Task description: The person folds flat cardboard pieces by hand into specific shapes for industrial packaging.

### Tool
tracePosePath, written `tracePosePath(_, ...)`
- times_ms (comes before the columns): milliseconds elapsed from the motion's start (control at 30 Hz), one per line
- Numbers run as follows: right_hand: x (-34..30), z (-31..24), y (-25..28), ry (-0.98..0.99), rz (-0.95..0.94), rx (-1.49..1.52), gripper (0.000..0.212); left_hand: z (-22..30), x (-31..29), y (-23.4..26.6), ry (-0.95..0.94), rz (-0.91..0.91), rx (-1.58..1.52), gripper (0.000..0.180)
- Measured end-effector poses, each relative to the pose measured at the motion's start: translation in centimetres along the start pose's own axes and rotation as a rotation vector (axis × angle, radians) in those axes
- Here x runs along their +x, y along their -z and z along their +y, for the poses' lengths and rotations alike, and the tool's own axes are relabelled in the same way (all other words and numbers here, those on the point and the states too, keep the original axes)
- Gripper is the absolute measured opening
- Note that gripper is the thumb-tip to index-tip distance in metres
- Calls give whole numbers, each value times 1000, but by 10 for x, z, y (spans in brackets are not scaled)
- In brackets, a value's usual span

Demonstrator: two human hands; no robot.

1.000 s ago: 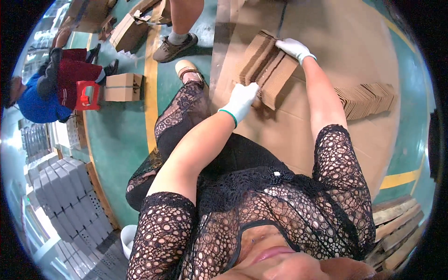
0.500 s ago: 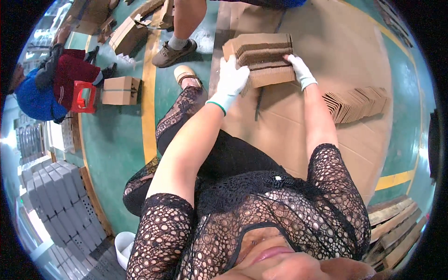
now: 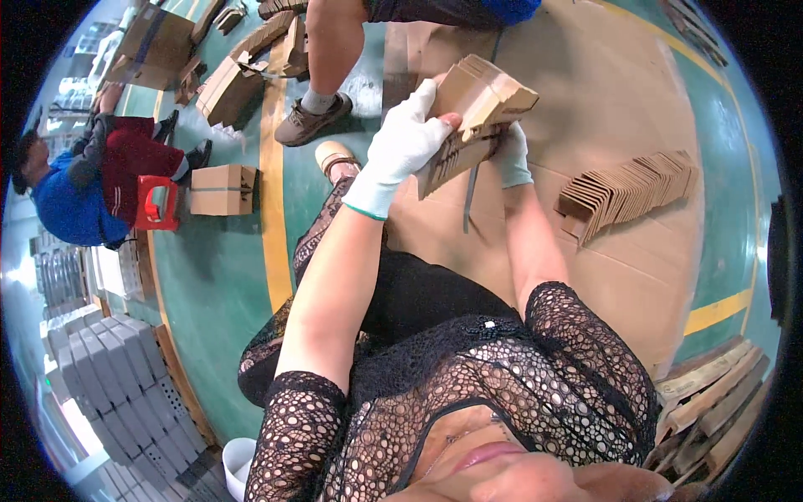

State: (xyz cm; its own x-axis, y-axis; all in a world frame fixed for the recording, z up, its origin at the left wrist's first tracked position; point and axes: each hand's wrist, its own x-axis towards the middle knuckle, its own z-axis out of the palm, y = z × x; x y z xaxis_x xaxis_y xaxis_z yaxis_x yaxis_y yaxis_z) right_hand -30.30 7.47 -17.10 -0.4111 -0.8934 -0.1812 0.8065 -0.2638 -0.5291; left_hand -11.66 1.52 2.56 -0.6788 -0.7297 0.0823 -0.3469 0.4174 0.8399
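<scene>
A stack of nested, angled cardboard pieces [image 3: 487, 94] is raised in front of me, tilted. My left hand [image 3: 406, 142], in a white glove, is closed round its left side, with bare fingertips showing on the cardboard. At its right underside is my gloved right hand [image 3: 512, 157], its fingers partly hidden behind the stack but closed on it. A dark strap [image 3: 471, 197] hangs or lies just below. To the right, a second row of nested cardboard angle pieces [image 3: 631, 191] rests on a large brown cardboard sheet [image 3: 602, 100].
Opposite me stands a person's leg [image 3: 330, 50]. At left sits another person in a blue top [image 3: 79, 197] beside a red stool [image 3: 155, 202] and a strapped cardboard bundle [image 3: 224, 190]. Grey stacked parts [image 3: 113, 360], a white bucket [image 3: 237, 458] and wooden planks [image 3: 711, 402] lie nearer.
The cardboard stack has been turned and tipped, so its other face shows. My right hand has moved left and under it; my left hand has shifted its hold.
</scene>
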Motion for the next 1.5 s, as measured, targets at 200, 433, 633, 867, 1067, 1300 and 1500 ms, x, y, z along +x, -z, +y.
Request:
tracePosePath(200,-38,8,-61,43,72,-86,45,14,-4,8,62,-356,-454,64)
tracePosePath(433,-28,12,-53,88,88,-90,46,8,8,-10,-85,-461,-48,72)
tracePosePath(633,-25,20,-49,19,169,-112,44,4,18,-41,-299,-419,434,71)
tracePosePath(867,0,21,-68,-76,152,-170,42,0,25,-74,-441,-435,684,60)
tracePosePath(1067,7,28,-89,-146,126,-211,41,9,38,-76,-359,-477,717,56)
tracePosePath(1300,8,21,-104,-179,107,-270,40,20,54,-72,-317,-510,685,51)
tracePosePath(1500,-3,21,-99,-217,121,-334,38,23,57,-70,-244,-540,626,54)
